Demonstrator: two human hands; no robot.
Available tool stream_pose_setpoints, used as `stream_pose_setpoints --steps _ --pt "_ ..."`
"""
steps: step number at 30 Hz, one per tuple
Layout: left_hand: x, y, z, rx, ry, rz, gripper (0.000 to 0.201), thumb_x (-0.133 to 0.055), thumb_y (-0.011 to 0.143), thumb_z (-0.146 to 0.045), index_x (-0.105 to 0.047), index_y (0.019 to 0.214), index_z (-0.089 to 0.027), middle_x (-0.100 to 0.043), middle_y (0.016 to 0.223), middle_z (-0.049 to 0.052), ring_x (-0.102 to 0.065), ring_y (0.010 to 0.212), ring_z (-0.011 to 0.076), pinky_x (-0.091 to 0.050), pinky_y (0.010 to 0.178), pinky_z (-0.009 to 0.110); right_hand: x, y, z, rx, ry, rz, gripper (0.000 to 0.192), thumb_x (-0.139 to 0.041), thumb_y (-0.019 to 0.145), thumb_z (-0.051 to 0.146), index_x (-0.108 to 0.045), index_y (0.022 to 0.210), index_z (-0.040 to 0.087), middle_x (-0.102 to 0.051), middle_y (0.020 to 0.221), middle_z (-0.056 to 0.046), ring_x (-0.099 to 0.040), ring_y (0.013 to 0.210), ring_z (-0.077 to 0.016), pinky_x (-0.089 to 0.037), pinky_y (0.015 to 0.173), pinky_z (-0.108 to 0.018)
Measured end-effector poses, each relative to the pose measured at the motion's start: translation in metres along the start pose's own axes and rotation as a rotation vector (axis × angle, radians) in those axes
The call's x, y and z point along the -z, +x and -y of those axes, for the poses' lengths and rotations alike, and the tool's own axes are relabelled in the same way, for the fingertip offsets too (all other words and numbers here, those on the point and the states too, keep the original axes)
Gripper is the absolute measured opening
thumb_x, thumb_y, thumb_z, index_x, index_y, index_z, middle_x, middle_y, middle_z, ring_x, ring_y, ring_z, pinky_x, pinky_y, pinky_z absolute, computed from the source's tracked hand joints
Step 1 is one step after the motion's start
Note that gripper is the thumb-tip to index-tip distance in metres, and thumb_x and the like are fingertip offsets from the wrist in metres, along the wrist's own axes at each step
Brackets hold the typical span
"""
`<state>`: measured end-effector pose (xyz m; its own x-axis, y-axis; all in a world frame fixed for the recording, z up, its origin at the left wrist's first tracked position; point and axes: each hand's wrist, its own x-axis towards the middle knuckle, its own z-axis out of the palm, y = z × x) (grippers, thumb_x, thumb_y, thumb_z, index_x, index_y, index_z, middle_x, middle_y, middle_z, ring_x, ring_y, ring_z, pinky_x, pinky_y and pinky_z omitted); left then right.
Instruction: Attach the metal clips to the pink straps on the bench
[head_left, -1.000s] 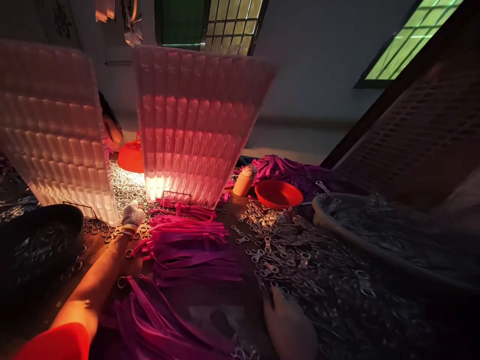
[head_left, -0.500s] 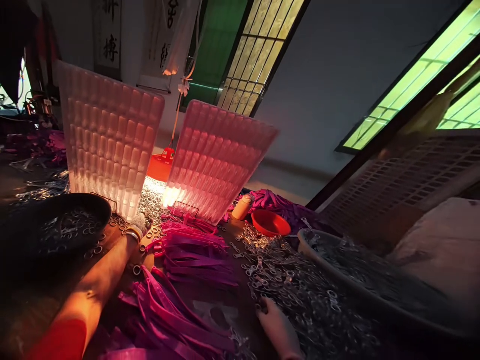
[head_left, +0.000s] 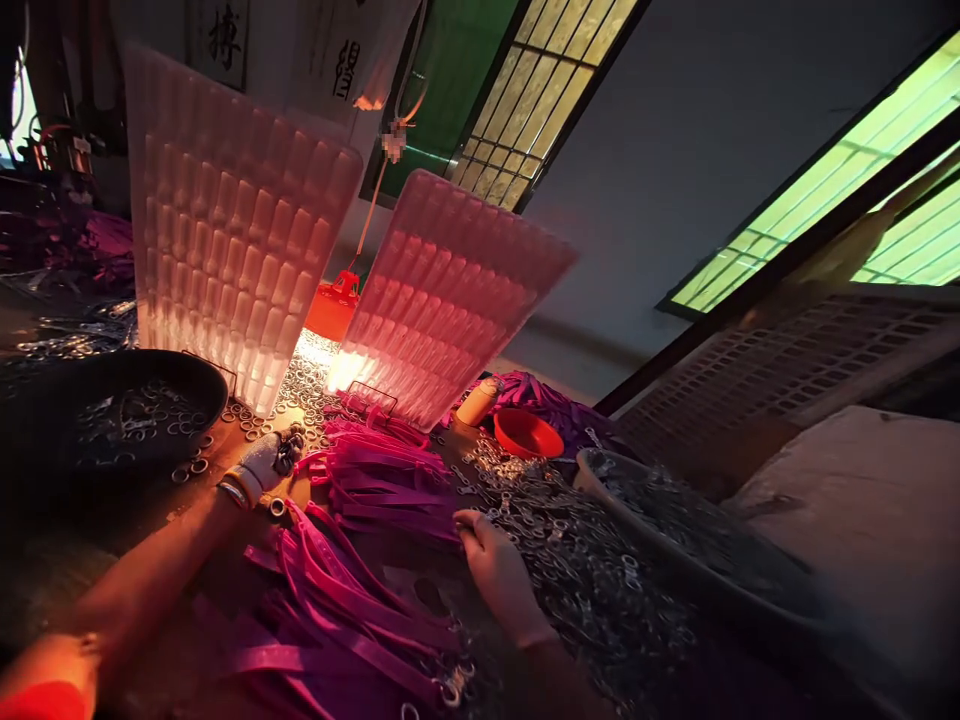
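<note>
My left hand [head_left: 259,465], in a pale glove with a band at the wrist, is closed around a small dark cluster of metal rings [head_left: 289,450]. It is just left of the upper bundle of purple straps [head_left: 390,490]. My right hand [head_left: 495,565] has its fingers pressed together at the right ends of that bundle; whatever is between them is too small to make out. To its right spreads a heap of metal clasps [head_left: 570,540]. A second fan of purple straps [head_left: 337,610] lies nearer to me, between my forearms.
A dark bowl of rings [head_left: 217,400] stands at left, and a large basin of metal parts [head_left: 592,470] at right. Two upright ribbed plastic panels [head_left: 240,250] flank a hanging red lamp [head_left: 334,310]. Beyond the clasps are a red bowl [head_left: 529,432] and an orange bottle [head_left: 478,402].
My left hand has drawn back slightly from the rings by the lamp, with a cluster in its fingers. My right hand has moved left and up from the clasp heap to the strap ends.
</note>
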<state>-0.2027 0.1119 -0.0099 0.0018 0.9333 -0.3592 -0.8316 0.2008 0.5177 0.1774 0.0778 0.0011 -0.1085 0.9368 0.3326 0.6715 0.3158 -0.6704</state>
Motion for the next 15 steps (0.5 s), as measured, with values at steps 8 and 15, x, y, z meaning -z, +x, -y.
stream_pose_setpoints --steps 8,15 --pt "0.010 -0.027 0.030 0.192 -0.008 0.112 0.007 -0.055 0.094 -0.016 -0.060 0.092 -0.013 -0.058 0.066 0.002 -0.052 0.043 0.0081 -0.026 0.029 0.013 -0.113 0.061 0.122 0.147 0.208 0.248 0.035 -0.058 0.082 0.030 -0.063 0.115 0.019 -0.072 0.096 -0.004 -0.067 0.085 -0.0179 -0.054 0.079 -0.030" --pt "0.015 -0.021 0.033 0.226 -0.102 0.122 0.021 -0.043 0.098 -0.017 -0.059 0.085 -0.015 -0.058 0.061 0.002 -0.051 0.040 0.0085 -0.034 0.031 0.014 -0.158 0.076 0.159 0.186 0.238 0.287 0.029 -0.054 0.080 0.020 -0.066 0.107 0.021 -0.071 0.098 -0.002 -0.064 0.092 -0.0177 -0.050 0.087 -0.031"
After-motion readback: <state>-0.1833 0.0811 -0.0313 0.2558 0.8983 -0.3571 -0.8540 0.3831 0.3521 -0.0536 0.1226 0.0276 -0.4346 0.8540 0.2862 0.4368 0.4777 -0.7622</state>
